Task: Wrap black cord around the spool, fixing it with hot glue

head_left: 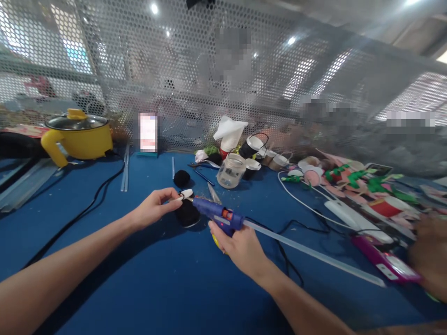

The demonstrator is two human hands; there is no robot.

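Observation:
My left hand (159, 205) pinches a small white oval piece (187, 193) between thumb and fingertips; a thin dark loop shows beside it. My right hand (240, 242) is wrapped round the handle of a blue hot glue gun (218, 214), its nozzle pointing left, close to the white piece. A long translucent glue stick (314, 252) sticks out of the gun's back end. Just below the white piece stands a small black cup-like object (187, 215), partly covered by my left fingers. Behind it lies a round black ball (181, 178).
A clear jar (231, 171), tools and small black and white cups stand behind. To the left are a yellow electric pot (82, 137), spare glue sticks (125, 170) and a black cable. A purple power strip (386, 260), craft pieces and another person's blurred hand (429, 256) are at right.

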